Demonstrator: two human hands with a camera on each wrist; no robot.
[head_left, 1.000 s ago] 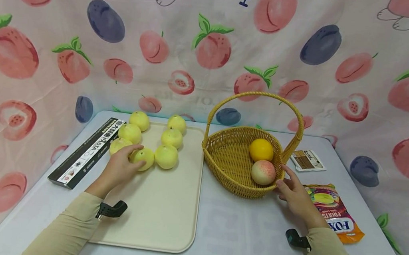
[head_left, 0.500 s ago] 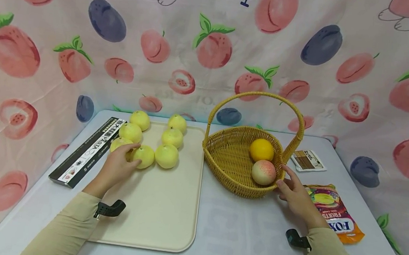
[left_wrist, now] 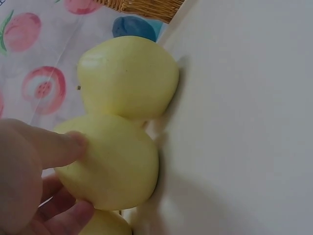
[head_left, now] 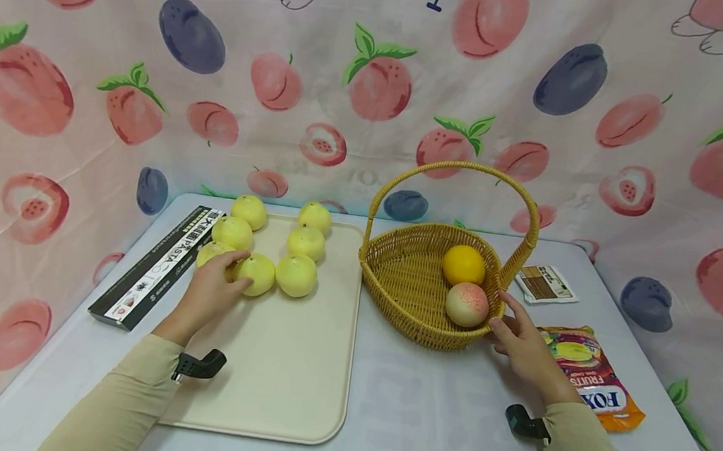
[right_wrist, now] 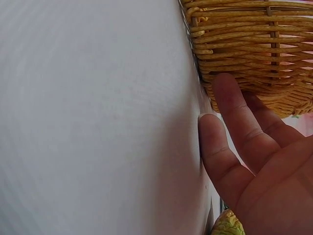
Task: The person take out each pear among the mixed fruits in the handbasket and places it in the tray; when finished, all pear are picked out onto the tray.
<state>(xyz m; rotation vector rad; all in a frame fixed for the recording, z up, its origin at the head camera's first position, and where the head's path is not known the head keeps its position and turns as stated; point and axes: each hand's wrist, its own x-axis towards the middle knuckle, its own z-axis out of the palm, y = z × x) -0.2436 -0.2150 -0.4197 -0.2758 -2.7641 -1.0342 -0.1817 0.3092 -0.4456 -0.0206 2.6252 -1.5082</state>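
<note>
My left hand [head_left: 212, 295] pinches a yellow-green apple [head_left: 257, 275] at the near end of two rows on a cream tray [head_left: 272, 388]. In the left wrist view, the thumb lies on this apple [left_wrist: 110, 164] and other fingers curl by its lower side. A second apple [left_wrist: 129, 76] touches it. My right hand [head_left: 526, 352] holds the right rim of a heart-shaped wicker basket [head_left: 408, 286]. Several fingers [right_wrist: 234, 103] rest along the basket's outer wall [right_wrist: 254, 44] in the right wrist view. Inside the basket lie an orange [head_left: 463, 264] and a peach [head_left: 466, 304].
A long black-and-white pasta box [head_left: 157, 266] lies along the tray's left edge. Right of the basket are a small flat white-and-brown packet [head_left: 547, 284] and a candy bag [head_left: 594, 378]. The basket's tall arched handle [head_left: 458, 166] rises before a fruit-print backdrop [head_left: 324, 53].
The view has shifted very slightly. Both hands keep their places, the left on the apple and the right at the basket's rim; no object has visibly moved on the table.
</note>
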